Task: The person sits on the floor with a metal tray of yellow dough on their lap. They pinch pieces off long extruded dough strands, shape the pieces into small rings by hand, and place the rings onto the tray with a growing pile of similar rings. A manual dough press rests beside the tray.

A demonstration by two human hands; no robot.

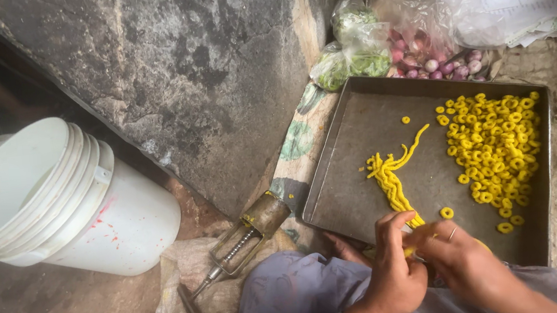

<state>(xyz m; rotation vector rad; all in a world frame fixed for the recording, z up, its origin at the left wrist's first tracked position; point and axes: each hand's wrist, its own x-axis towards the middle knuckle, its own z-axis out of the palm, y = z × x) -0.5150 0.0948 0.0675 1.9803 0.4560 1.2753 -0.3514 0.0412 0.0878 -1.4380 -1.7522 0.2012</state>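
Head view: both hands meet at the near edge of the metal tray (360, 132), low in the frame. The left hand (392, 273) has its fingers curled together around the near end of the yellow dough strands (389, 182); the right hand (457, 258), with a ring on one finger, pinches the same dough just beside it, so the two hands touch.

The bundle of strands runs away from the hands, its long axis pointing up the tray and leaning slightly left, then curling right at its far tip. The left hand sits directly at its near end and is the nearer of the two.

The pile of dough rings (497, 151) lies to the right on the tray, with one single ring (447, 213) just ahead of the right hand. A hand press (240, 246) lies on sacking left of the tray, and a white bucket (65, 204) stands farther left.
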